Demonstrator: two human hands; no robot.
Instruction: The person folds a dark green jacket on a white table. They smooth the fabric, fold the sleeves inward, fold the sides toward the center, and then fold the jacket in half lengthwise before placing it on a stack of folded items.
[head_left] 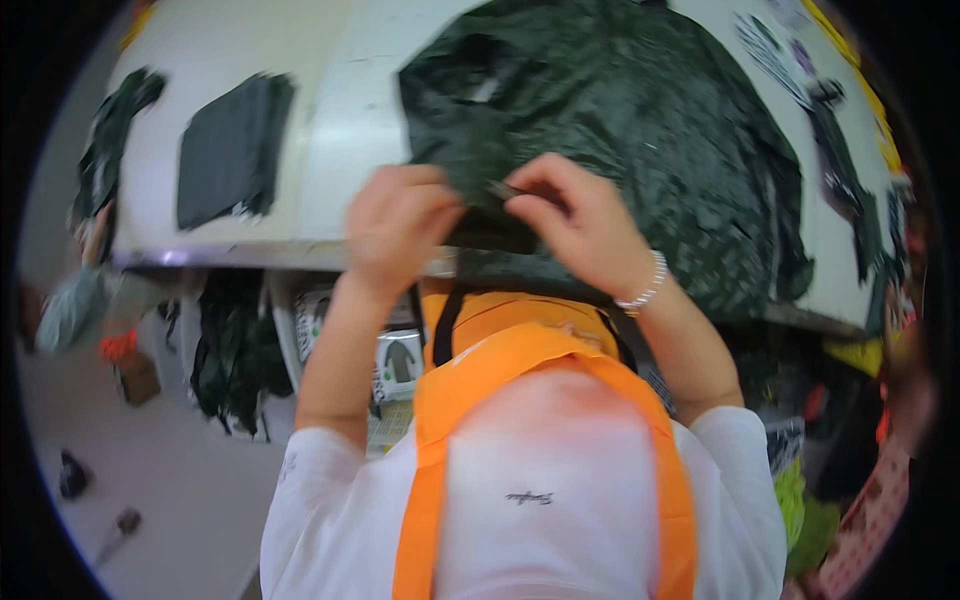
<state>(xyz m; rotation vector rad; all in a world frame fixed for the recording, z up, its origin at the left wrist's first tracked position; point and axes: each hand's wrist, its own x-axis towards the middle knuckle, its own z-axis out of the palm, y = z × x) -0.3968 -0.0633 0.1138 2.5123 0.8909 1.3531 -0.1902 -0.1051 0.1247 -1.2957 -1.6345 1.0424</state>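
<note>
White table [345, 100] lay before you | dark green jacket [640, 150] spread over its middle and right, probably light, soft, slippery, best pinched at a doubled edge | your left hand [398, 222] narrowed near it, hold too blurred to tell | your right hand [578, 212] pinched a small thin object [501, 189]

We are bending our left hand [400, 220], motion-blurred, over the near edge of a glossy dark green jacket [640, 150], which is spreading from 12 to 3 o'clock across a white table [355, 110]. Just right of it, our right hand [585, 215] is pinching a small greyish item [503, 189], too blurred for us to identify. We are wearing a pale beaded bracelet [653, 283] on the right wrist and an orange apron [500, 370] toward 6 o'clock. At 10 o'clock we are seeing a folded dark green garment [235, 150] lying flat; at 8 o'clock, a picture-printed package [400, 362] is sitting below the tabletop.
</note>
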